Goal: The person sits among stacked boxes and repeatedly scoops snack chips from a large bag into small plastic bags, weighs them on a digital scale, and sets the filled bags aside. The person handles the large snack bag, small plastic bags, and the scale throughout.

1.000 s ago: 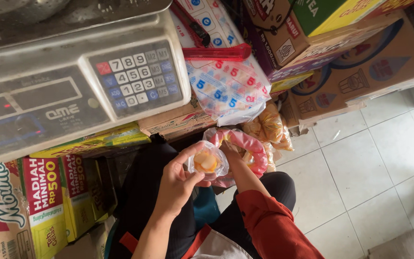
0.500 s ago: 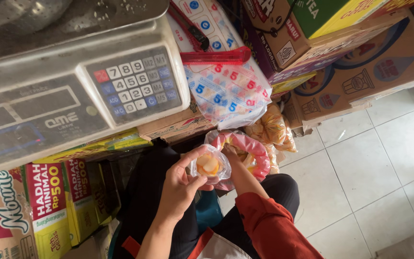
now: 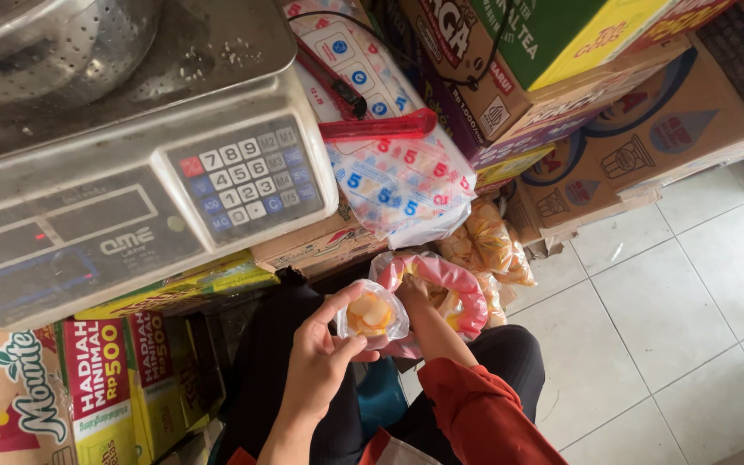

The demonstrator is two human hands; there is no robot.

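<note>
My left hand [image 3: 325,357] holds a small clear plastic bag [image 3: 372,316] with its mouth up; yellow round crackers lie inside it. My right hand [image 3: 413,293], in a red sleeve, reaches into a larger pink plastic bag [image 3: 462,291] that holds more of the same crackers; its fingers are hidden inside the bag. The two bags touch, just above my lap in dark trousers.
A grey electronic scale [image 3: 131,189] with a keypad and a perforated metal bowl [image 3: 53,43] fills the upper left. Cardboard cartons [image 3: 613,129] are stacked behind. Clear bags of crackers [image 3: 488,245] and a printed plastic bag [image 3: 398,185] lie beside them. White floor tiles [image 3: 673,327] lie at right.
My left hand has kept the small bag in about the same place while my right hand has stayed inside the pink bag. The view has shifted slightly.
</note>
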